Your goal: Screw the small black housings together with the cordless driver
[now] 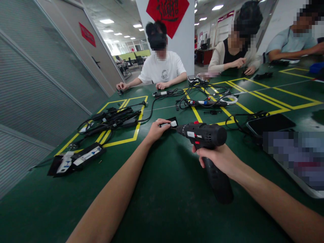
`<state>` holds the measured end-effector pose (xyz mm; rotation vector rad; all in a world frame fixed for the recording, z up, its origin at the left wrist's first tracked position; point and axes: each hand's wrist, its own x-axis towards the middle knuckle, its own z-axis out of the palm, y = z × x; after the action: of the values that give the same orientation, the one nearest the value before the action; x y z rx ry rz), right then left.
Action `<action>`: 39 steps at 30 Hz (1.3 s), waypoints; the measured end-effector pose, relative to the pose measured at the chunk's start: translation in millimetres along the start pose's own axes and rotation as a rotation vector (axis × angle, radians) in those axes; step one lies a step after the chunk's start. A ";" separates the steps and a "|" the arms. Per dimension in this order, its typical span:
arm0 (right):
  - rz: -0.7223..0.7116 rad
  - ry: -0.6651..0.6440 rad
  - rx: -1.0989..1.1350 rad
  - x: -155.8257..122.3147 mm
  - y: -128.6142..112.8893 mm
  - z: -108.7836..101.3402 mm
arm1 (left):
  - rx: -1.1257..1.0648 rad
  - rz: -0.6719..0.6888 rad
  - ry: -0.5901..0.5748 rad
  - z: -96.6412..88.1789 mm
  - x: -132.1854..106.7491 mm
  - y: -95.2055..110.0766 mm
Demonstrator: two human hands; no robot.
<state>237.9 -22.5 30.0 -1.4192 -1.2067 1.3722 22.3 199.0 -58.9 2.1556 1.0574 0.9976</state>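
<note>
My right hand (215,157) is wrapped round the handle of a black cordless drill (202,133) with red buttons. Its chuck and thin bit point left, towards a small black piece with a white label (173,123) on the green table. The bit's tip lies close to my left fingertips; whether it touches the piece I cannot tell. My left hand (158,130) pinches the near left part of that piece and holds it against the table. The exact kind of the piece does not show.
A heap of black cables and adapters (113,118) lies left, with labelled black parts (78,158) nearer me. More cables (202,103) lie ahead within yellow tape lines. A phone (270,123) and a blurred-out device are at right. Several people sit across the table (157,209).
</note>
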 end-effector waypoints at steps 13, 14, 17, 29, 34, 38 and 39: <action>-0.004 -0.021 0.024 -0.3 1.1 0.7 | 0.000 0.011 0.004 0.2 0.4 -1.4; -0.002 -0.021 0.017 -0.4 0.8 0.6 | -0.001 0.010 0.006 0.1 0.4 -0.8; 0.004 -0.018 0.004 -0.2 1.2 -0.1 | -0.004 0.009 0.007 0.0 0.1 0.5; 0.026 -0.018 -0.110 2.8 4.0 0.5 | 0.027 0.011 0.002 -0.3 0.7 -2.7; -0.002 -0.037 -0.121 2.4 5.0 -0.5 | 0.034 0.002 0.012 0.2 0.5 -3.7; -0.019 -0.044 -0.127 2.9 5.7 0.4 | 0.032 0.006 0.011 0.1 0.9 -3.7; -0.020 -0.043 -0.122 3.1 5.8 0.7 | 0.030 0.006 0.010 -0.1 0.9 -3.4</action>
<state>237.7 -20.8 23.6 -1.4641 -1.3491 1.3409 21.2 201.6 -60.9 2.1819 1.0773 1.0020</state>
